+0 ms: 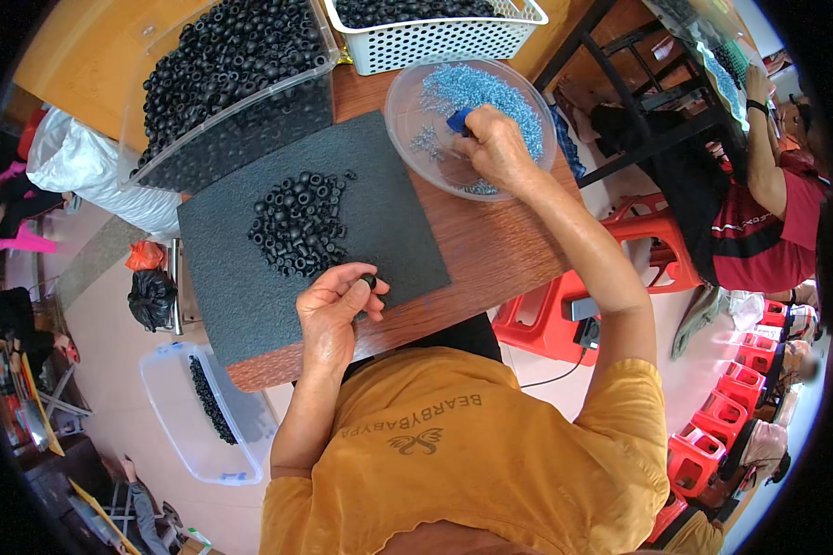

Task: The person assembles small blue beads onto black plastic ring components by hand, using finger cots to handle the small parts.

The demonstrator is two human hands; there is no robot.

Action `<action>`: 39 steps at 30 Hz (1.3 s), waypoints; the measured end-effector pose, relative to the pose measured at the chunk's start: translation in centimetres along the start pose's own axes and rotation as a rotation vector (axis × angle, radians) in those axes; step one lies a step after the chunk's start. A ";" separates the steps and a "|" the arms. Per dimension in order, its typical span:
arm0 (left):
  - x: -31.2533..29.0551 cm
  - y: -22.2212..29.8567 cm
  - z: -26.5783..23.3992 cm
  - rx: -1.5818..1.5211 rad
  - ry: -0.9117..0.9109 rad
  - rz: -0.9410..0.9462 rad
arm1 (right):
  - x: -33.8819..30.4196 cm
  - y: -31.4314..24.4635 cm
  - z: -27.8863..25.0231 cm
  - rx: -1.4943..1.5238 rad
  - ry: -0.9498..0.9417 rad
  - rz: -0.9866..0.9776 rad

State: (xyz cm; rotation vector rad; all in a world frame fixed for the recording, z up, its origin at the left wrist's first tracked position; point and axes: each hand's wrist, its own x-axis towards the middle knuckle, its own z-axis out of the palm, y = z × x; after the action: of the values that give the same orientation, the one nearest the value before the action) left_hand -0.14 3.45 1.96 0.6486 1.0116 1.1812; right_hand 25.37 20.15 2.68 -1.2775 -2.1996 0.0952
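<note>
My left hand (pixel 329 313) is closed in a pinch over the near edge of a dark grey mat (pixel 398 208). Between its thumb and fingers is a small round black part (pixel 369 280), like a cap or bushing. Beyond that hand, a loose pile of similar black parts (pixel 296 222) lies on the mat. At the right, my right hand (pixel 500 150) reaches over a clear round bowl (pixel 400 148), its fingers wrapped around a short blue handle (pixel 458 120). The handle's lower end cannot be made out. Many tiny light-blue pieces (pixel 477 88) lie in the bowl, mostly heaped toward the far side.
A clear bin (pixel 331 55) full of black parts stands at the far left, beside a white perforated basket (pixel 435 46). Red stools (pixel 528 319) flank the brown table (pixel 486 245) at right. A clear tub (pixel 171 416) lies on the floor. Another person (pixel 768 217) sits at far right.
</note>
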 end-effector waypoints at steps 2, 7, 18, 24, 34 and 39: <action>0.0 0.0 0.0 -0.004 -0.001 0.002 | 0.2 -0.3 0.0 0.031 -0.019 0.016; -0.1 -0.1 0.0 -0.001 -0.010 0.014 | 0.1 -0.8 1.1 0.041 -0.058 -0.073; -0.3 0.0 -0.1 -0.014 0.026 -0.006 | -0.1 -2.7 -0.5 0.093 -0.080 0.071; 0.1 0.7 0.3 -0.105 0.017 -0.031 | -2.3 -9.2 -1.3 0.664 -0.180 0.204; -0.6 0.9 0.0 -0.095 -0.012 0.145 | -4.0 -14.5 -0.5 0.918 -0.425 0.295; -1.0 0.6 -0.1 -0.033 -0.002 0.159 | -4.3 -15.0 -0.2 0.884 -0.428 0.320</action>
State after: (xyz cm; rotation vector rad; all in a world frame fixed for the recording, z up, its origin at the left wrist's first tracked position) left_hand -0.58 2.70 2.69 0.7145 0.9502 1.3332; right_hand 15.47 8.53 6.06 -1.1028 -1.8462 1.4010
